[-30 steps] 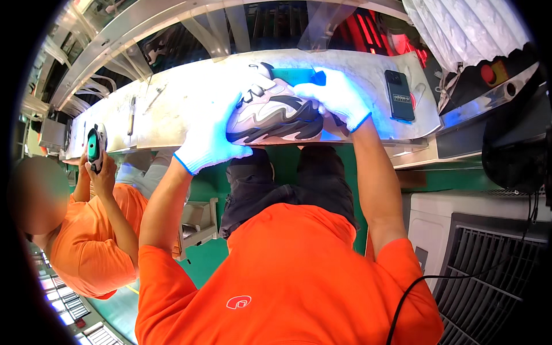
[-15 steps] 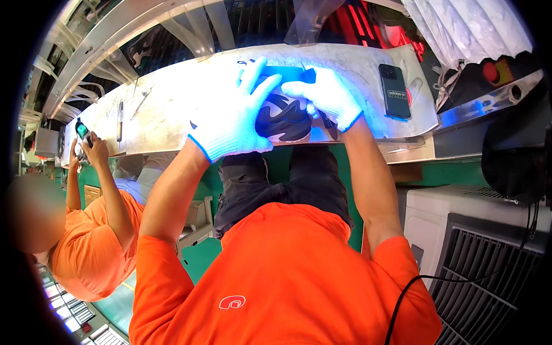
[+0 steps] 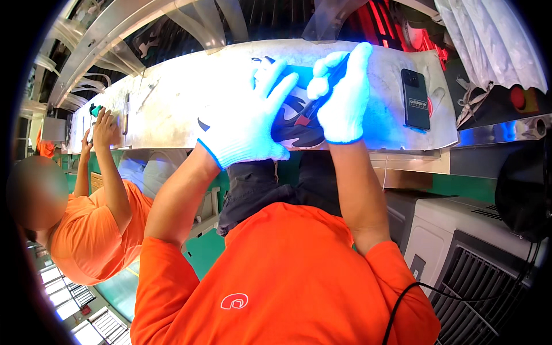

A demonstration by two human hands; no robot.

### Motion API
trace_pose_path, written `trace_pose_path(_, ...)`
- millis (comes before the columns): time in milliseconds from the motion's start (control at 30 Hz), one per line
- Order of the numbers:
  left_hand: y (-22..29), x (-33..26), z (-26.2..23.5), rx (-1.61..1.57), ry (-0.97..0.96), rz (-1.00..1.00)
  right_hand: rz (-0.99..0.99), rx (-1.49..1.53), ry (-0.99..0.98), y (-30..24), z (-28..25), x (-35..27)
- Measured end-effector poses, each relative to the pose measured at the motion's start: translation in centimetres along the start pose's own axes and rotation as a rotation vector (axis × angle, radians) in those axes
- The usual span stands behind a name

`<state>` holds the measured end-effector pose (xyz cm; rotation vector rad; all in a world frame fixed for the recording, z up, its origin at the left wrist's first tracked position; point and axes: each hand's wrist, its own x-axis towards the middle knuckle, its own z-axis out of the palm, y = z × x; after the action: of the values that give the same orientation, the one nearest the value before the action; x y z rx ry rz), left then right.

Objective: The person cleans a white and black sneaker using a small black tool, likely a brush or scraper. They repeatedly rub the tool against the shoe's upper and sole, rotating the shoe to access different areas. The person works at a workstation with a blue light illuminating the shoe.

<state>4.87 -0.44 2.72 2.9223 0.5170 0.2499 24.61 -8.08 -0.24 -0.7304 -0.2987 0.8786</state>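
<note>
A black-and-white shoe lies on the worktop in front of me under strong blue light. My left hand, in a white knit glove, rests over its left side with fingers spread, steadying it; part of the shoe is hidden beneath. My right hand, gloved too, is closed round a slim dark tool slanting down toward the shoe. Near the tool's low end a reddish part shows against the dark upper; I cannot make out the tool's kind. A blue area shows at the shoe's far side.
A dark phone lies on the worktop to the right. Slim tools lie to the left, near a co-worker in orange handling something. Clear plastic strips hang along the far edge, and a white curtain hangs far right.
My right hand has turned upright and now points the slim tool down at the shoe. My left hand stays on the shoe. The co-worker's hands have moved to the worktop.
</note>
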Motion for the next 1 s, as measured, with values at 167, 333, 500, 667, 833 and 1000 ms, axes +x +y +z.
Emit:
trace_pose_path(167,0.8,0.3,0.9,0.031,-0.006,-0.060,0.092,0.381,-0.157,0.6,-1.6,-0.3)
trace_pose_path(333,0.9,0.6,0.9,0.014,0.019,-0.064,0.076,0.557,-0.266,1.9,-4.6,0.5)
trace_pose_path(500,1.3,0.2,0.7,0.025,0.038,-0.078,-0.015,0.040,0.142,1.1,1.4,-1.1)
trace_pose_path(667,1.3,0.4,0.5,0.046,0.078,-0.040,0.039,0.375,-0.365,2.1,-0.2,-0.4)
trace_pose_path(833,0.8,-0.1,1.0,0.002,0.116,0.014,0.084,0.482,-0.501,2.3,-1.4,0.1)
trace_pose_path(1000,1.1,-1.5,1.2,-0.032,0.175,0.041,0.101,0.159,-0.264,-2.0,-2.4,-0.8)
